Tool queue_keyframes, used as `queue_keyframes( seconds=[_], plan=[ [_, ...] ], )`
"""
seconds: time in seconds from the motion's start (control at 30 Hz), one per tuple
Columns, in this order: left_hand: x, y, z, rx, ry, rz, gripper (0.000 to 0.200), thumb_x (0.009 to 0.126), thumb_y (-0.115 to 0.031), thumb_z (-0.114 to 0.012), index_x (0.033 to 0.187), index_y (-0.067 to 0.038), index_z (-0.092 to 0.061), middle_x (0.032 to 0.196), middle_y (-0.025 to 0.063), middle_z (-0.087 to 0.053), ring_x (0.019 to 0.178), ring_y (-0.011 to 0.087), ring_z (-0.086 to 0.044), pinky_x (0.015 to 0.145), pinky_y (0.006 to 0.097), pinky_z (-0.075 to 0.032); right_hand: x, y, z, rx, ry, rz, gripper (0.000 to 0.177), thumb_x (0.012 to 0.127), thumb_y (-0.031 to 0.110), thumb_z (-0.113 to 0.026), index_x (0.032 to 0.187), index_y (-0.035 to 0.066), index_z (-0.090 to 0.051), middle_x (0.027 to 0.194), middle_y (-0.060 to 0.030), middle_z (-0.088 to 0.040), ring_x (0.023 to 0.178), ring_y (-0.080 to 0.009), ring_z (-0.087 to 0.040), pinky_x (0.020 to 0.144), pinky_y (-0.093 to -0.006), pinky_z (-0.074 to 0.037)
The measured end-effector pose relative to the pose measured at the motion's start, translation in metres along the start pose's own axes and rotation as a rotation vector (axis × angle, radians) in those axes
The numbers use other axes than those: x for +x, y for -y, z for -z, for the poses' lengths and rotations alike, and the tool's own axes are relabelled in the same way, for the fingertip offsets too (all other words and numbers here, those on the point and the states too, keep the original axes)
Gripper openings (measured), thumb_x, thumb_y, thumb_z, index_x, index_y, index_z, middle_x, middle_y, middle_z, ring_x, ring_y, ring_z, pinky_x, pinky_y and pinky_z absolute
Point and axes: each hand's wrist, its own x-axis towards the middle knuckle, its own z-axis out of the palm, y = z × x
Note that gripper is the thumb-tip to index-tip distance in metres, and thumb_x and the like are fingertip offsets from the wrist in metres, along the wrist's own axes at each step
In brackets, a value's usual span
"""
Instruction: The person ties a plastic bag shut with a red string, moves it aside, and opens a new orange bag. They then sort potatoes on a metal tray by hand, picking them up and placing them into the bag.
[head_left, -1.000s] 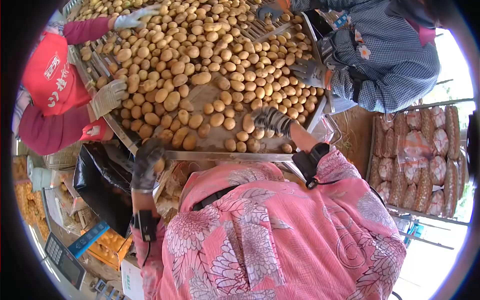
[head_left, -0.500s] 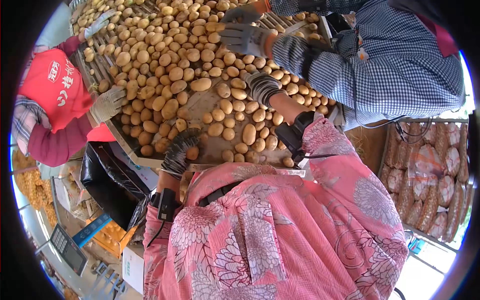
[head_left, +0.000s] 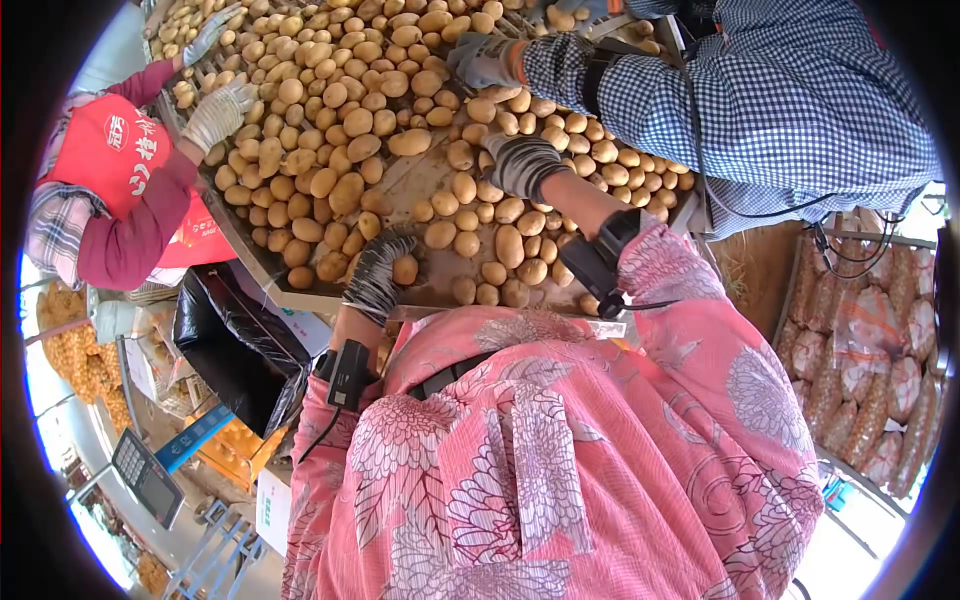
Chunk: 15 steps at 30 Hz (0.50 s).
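Note:
My left hand point(head_left: 376, 275), in a black-and-white striped glove, rests at the near edge of the sorting table point(head_left: 425, 180). Its fingers curl around a potato point(head_left: 405, 270). My right hand point(head_left: 522, 165), in a similar glove, lies palm down among the potatoes right of the table's middle, fingers apart and touching the pile. I make out nothing held in it. Potatoes of several sizes surround both hands, with a large oval potato point(head_left: 509, 245) between them and another potato point(head_left: 410, 142) farther back.
A co-worker's gloved hand point(head_left: 484, 62) reaches in from the right. Opposite-left, another person's gloved hand point(head_left: 220, 112) is over the potatoes. A black-lined box point(head_left: 235, 345) and a scale display point(head_left: 148, 478) stand at left. Filled mesh sacks point(head_left: 870, 340) are stacked at right.
My left hand has moved farther onto the table with the potato beside its palm. My right hand has shifted slightly. Both co-workers' hands have moved, and the camera view has shifted.

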Motion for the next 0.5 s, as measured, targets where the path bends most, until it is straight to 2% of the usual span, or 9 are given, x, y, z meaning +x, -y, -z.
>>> queue_keyframes(
  seconds=[0.03,0.07,0.13,0.17,0.23,0.3,0.37,0.43,0.5],
  plan=[
    [0.000,-0.004,0.003,-0.075,0.104,0.189,0.052,0.055,0.002,-0.071,0.105,-0.003,-0.057,0.108,0.0080,-0.057,0.102,0.0232,-0.054,0.089,0.0296,-0.044,0.003,0.005,-0.002,0.004,-0.003,0.001,0.036,0.077,0.025,-0.056,0.104,0.002,-0.054,0.092,-0.0186,-0.061,0.084,-0.0329,-0.060,0.070,-0.0419,-0.048],
    [-0.004,0.008,-0.004,-0.072,0.106,0.191,0.052,0.055,0.002,-0.071,0.105,-0.003,-0.057,0.108,0.0080,-0.057,0.102,0.0232,-0.054,0.089,0.0296,-0.044,0.006,0.009,-0.004,-0.077,0.008,-0.006,0.034,0.078,0.024,-0.054,0.104,0.002,-0.054,0.092,-0.0179,-0.061,0.085,-0.0325,-0.060,0.069,-0.0419,-0.048],
    [-0.015,0.052,-0.032,-0.822,-0.083,0.377,0.056,0.055,0.000,-0.072,0.108,-0.004,-0.056,0.111,0.0109,-0.055,0.107,0.0240,-0.052,0.093,0.0305,-0.042,0.006,0.010,-0.008,-0.155,0.024,-0.017,0.032,0.079,0.022,-0.051,0.104,0.002,-0.054,0.093,-0.0173,-0.061,0.086,-0.0320,-0.060,0.069,-0.0420,-0.049],
    [-0.018,0.066,-0.040,-0.825,-0.081,0.379,0.056,0.055,0.000,-0.072,0.108,-0.004,-0.056,0.111,0.0109,-0.055,0.107,0.0240,-0.052,0.093,0.0305,-0.042,0.004,0.009,-0.010,-0.150,0.021,0.003,0.031,0.079,0.021,-0.050,0.104,0.003,-0.054,0.094,-0.0166,-0.061,0.087,-0.0317,-0.060,0.070,-0.0416,-0.049],
    [-0.020,0.081,-0.047,-0.458,-0.062,0.197,0.056,0.058,-0.005,-0.073,0.111,-0.004,-0.054,0.115,0.0106,-0.055,0.109,0.0235,-0.051,0.095,0.0298,-0.040,0.001,0.008,-0.012,-0.142,0.015,0.043,0.030,0.080,0.020,-0.049,0.105,0.004,-0.054,0.098,-0.0153,-0.060,0.088,-0.0311,-0.060,0.071,-0.0407,-0.049],
    [-0.022,0.087,-0.052,-0.543,-0.058,0.217,0.052,0.063,-0.009,-0.072,0.112,-0.005,-0.054,0.117,0.0111,-0.054,0.109,0.0235,-0.051,0.093,0.0319,-0.043,-0.004,0.002,-0.003,-0.149,0.014,0.048,0.032,0.079,0.021,-0.051,0.106,0.005,-0.054,0.097,-0.0154,-0.061,0.086,-0.0312,-0.060,0.070,-0.0402,-0.048],
    [-0.019,0.066,-0.045,-0.624,-0.053,0.235,0.049,0.068,-0.013,-0.072,0.112,-0.005,-0.054,0.119,0.0117,-0.053,0.109,0.0234,-0.051,0.090,0.0340,-0.046,-0.008,-0.006,0.011,0.117,0.104,0.000,0.035,0.077,0.023,-0.056,0.106,0.004,-0.055,0.091,-0.0148,-0.062,0.081,-0.0307,-0.060,0.069,-0.0387,-0.048],
    [-0.006,0.017,-0.026,-1.442,-0.069,0.584,0.042,0.084,-0.032,-0.057,0.118,-0.008,-0.050,0.123,0.0133,-0.050,0.109,0.0256,-0.052,0.081,0.0392,-0.051,0.005,-0.014,-0.014,0.292,-0.023,-0.026,0.034,0.075,0.022,-0.060,0.103,0.004,-0.056,0.082,-0.0129,-0.063,0.076,-0.0271,-0.061,0.068,-0.0372,-0.047],
    [0.004,-0.020,-0.016,-1.639,0.019,0.523,0.050,0.086,-0.040,-0.050,0.123,-0.007,-0.045,0.121,0.0136,-0.051,0.107,0.0263,-0.054,0.082,0.0395,-0.051,-0.003,0.003,-0.024,0.592,-0.064,0.258,0.033,0.076,0.021,-0.062,0.104,0.004,-0.056,0.082,-0.0109,-0.063,0.075,-0.0230,-0.060,0.068,-0.0350,-0.048]
  ],
)
